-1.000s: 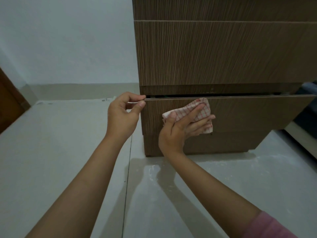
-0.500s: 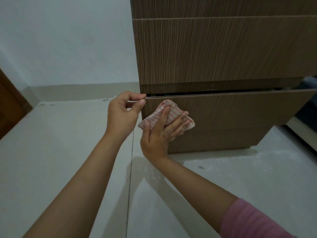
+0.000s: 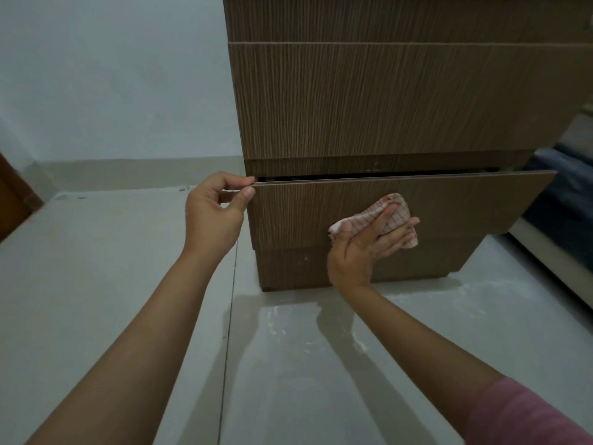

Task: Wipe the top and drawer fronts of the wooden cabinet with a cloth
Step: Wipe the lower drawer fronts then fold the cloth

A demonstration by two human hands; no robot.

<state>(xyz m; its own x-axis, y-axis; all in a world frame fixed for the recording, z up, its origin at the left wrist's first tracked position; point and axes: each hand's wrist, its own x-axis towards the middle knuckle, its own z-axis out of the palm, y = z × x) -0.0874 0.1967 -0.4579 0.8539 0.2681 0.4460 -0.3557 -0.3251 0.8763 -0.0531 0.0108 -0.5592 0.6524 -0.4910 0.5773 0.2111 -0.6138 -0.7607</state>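
Note:
The brown wooden cabinet (image 3: 369, 101) stands ahead of me against a pale wall. Its bottom drawer (image 3: 465, 203) is pulled slightly out, with a dark gap above its front. My left hand (image 3: 213, 216) pinches the top left corner of that drawer front between thumb and fingers. My right hand (image 3: 365, 244) presses a red-and-white checked cloth (image 3: 393, 211) flat against the middle of the drawer front. The cabinet's top is out of view.
Pale floor tiles (image 3: 96, 284) spread around the cabinet, with whitish dusty marks in front of its base. A dark wooden door edge (image 3: 12, 200) shows at far left. Dark blue fabric (image 3: 564, 200) and a low ledge lie at right.
My right hand slid the cloth left toward the drawer's left edge, then back right to the middle of the front. My left hand kept its pinch on the corner.

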